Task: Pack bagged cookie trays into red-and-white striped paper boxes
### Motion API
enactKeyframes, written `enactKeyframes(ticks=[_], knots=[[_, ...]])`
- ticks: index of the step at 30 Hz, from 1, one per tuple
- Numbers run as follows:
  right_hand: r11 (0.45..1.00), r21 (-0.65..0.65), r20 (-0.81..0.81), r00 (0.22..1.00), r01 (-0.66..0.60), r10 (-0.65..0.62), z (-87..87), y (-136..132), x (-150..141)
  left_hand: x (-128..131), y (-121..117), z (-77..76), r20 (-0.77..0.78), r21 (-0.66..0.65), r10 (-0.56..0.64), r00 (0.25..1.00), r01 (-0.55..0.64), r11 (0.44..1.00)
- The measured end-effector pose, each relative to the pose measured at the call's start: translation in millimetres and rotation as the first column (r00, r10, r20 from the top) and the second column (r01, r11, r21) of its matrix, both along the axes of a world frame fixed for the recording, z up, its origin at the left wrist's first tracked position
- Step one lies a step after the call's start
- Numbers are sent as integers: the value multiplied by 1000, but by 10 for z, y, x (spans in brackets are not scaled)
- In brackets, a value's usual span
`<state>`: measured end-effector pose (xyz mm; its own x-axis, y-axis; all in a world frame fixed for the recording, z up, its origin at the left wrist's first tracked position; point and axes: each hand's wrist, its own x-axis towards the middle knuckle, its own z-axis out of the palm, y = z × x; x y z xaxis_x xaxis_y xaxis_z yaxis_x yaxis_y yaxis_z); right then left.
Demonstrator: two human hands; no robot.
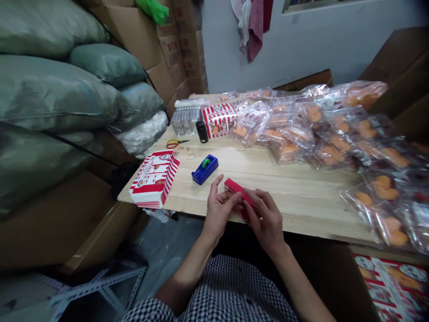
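A narrow red cardboard piece [233, 184], perhaps a folded carton, is held between both hands above the table's front edge. My left hand [217, 209] grips its near left side, with the thumb pressed on it and the index finger sticking up. My right hand [266, 219] has its fingers closed round the other end. Much of the piece is hidden by the fingers. Just beyond my left hand stands a blue tape dispenser [209, 169] with a green roll. To the left lies a stack of flat red-and-white striped cartons [152, 174].
Yellow-handled scissors [172, 143], rubber bands [191, 154], a black bottle [202, 132], a striped box [219, 120] and clear plastic trays [185, 120] sit farther back. Bagged orange items [288, 150] cover the table's right side. Large sacks [53, 91] are piled at left.
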<state>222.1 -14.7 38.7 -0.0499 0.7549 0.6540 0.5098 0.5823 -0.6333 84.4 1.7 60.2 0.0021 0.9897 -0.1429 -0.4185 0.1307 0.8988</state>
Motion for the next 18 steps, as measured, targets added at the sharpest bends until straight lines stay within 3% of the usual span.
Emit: enactKeyframes(ticks=[2,4,8,11,14,16,18], knots=[[1000,2,58,998,-20,20,-1,22,33,-14,-2,-17,-48,-9,-20,999,19,1000],[1000,-14,47,999,-21,22,2,46,62,-45,30,-70,-204,40,36,978,-28,999],[998,-58,-15,999,-31,31,15,88,94,-184,227,-272,-571,240,232,787,-110,965],[995,-83,-75,996,-54,48,21,92,98,-317,392,-358,-638,321,146,756,88,943],[987,-156,-220,975,-34,-1,13,25,142,-395,414,-290,-617,339,-49,785,322,884],[964,-263,-388,912,30,-134,6,-86,226,-374,321,-197,-596,362,-91,798,368,857],[915,-404,-572,774,22,-271,14,-260,348,-274,166,-117,-603,483,-13,798,378,790]])
